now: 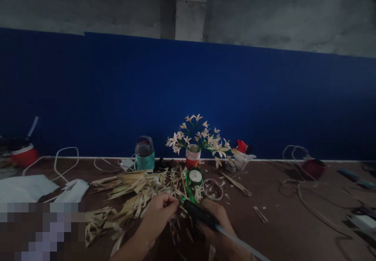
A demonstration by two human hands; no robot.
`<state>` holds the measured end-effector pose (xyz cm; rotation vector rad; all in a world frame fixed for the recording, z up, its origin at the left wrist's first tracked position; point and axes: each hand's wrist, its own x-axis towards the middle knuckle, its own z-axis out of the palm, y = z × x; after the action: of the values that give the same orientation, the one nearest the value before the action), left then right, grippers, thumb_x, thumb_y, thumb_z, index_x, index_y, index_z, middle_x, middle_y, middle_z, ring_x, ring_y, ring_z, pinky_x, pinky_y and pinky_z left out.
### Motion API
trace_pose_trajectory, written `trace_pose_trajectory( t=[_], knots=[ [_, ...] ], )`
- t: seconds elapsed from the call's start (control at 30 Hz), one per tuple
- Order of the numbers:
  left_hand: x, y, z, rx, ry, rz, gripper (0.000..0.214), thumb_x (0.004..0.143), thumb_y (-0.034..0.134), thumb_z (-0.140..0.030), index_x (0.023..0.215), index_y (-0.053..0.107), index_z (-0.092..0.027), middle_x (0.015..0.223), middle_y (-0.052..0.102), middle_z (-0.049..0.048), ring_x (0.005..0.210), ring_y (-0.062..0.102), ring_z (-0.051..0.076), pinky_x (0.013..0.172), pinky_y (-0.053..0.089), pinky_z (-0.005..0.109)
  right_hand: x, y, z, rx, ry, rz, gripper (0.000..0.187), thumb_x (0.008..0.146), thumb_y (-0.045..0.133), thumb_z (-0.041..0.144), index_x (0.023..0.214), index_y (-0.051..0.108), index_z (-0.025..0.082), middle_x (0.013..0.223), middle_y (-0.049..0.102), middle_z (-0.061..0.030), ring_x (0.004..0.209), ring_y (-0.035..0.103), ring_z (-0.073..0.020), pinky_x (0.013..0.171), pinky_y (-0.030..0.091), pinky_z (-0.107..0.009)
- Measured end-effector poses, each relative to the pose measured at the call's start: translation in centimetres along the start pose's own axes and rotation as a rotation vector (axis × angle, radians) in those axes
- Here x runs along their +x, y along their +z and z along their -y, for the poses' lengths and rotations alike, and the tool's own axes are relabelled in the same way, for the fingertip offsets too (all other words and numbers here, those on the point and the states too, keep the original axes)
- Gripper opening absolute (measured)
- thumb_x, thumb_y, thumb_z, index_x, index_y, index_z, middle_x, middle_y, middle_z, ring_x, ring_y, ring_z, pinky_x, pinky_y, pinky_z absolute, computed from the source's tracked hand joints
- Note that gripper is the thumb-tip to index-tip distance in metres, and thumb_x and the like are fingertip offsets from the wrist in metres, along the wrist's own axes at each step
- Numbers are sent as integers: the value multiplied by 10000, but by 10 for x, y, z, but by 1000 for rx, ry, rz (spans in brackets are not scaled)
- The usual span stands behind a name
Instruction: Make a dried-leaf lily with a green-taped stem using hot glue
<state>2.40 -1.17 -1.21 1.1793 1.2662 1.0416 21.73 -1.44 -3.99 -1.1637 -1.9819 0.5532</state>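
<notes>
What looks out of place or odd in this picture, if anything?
Dried, husk-like strips lie strewn untidily over the table, though they may be working material. A pixelated block hides the lower-left corner, odd because it blots out what lies there. The cup of flowers stands upright.

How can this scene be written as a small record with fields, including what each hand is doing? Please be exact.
Right hand: gripping a black glue gun; a pale stick extends from its rear
Left hand: pinched near the glue gun's tip; anything held is too small to tell
Flowers: pale, in a red-and-white cup
Ribbon spool: green, in front of the cup
Dried husks: scattered, mostly left of the spool
Teal container: dark-topped, behind the husks
Background: blue panel
</notes>
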Motion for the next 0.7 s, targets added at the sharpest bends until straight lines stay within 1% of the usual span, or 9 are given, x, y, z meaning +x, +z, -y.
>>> trace_pose_trajectory(
  t=[0.1,0.23,0.4,0.6,0.7],
  knots=[
    [1,0,2,2,2,-2,233,627,621,-357,641,633,-125,535,604,0,521,516,125,520,335,225,0,1,-1,7,10,-8,151,644,519,131,575,398,191,587,445,40,547,411,-102,486,285,-194],
    [2,0,5,-14,-13,15,265,624,623,-380,651,629,-117,542,612,12,522,520,131,522,336,231,-1,1,-1,-18,16,-31,153,690,499,146,580,402,188,584,447,38,546,415,-102,503,295,-199],
    [2,0,2,-23,-20,-9,231,606,630,-364,625,621,-135,509,586,-14,494,494,116,513,331,222,-1,1,0,-27,0,3,154,620,506,110,569,386,191,581,437,41,539,410,-101,492,282,-198],
    [0,-1,-1,-35,-30,21,228,610,644,-355,631,623,-130,525,603,-4,493,505,115,514,334,221,1,0,1,-20,18,-6,143,672,498,151,575,400,190,577,438,36,539,417,-106,497,294,-204],
    [-1,0,-2,-62,-22,18,224,614,644,-347,628,621,-124,531,616,6,497,512,119,525,349,225,-1,1,-1,-11,29,1,138,637,501,119,578,399,191,580,439,39,544,417,-105,491,293,-198]
  ],
)
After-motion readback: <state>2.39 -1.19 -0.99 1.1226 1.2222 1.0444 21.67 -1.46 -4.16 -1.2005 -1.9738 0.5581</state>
